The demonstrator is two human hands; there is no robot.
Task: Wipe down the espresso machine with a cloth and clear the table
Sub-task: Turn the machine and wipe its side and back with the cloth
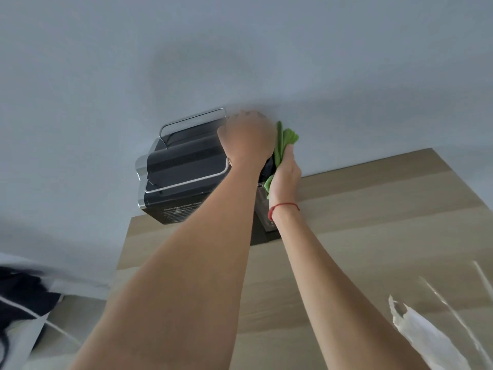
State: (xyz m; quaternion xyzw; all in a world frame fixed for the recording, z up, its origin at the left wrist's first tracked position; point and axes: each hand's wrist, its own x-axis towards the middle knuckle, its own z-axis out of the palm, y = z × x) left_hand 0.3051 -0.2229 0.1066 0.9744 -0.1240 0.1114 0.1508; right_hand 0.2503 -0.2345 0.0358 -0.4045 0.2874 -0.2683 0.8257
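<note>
**Q:** Where is the equipment located, and how are the fingers set?

**A:** The espresso machine (181, 166) is stood on the tabletop (373, 222), backed against the wall (240, 49). The green cloth (288, 136) is pressed to the machine's right side. It is gripped by the fingers of the right hand (285, 177), and loose ends are shown above and below the palm. The left hand (246, 137) is laid on the machine's top right corner. Its fingers are hidden behind the back of the hand, so their state cannot be told.

**Q:** What faults are to be expected from here?

**A:** Three are judged likely.
- The machine may be pushed sideways or rocked if cloth pressure is not countered by the bracing hand.
- The cloth's loose end may be snagged on the chrome rail (192, 120) on the machine's top.
- The faces nearest the wall may be missed, since they are poorly seen from this angle.

**Q:** What is noted of the surface and the room?

**A:** The tabletop is a pale wood-grain board and appears smooth, so little resistance to sliding is to be assumed. A crumpled clear wrapper (426, 340) is left in front of the machine and to its right, well apart, and is yet to be cleared. Dark and white fabric (21, 303) is seen off the tabletop, in front of the machine and to its left. The wall is plain and pale grey.
</note>
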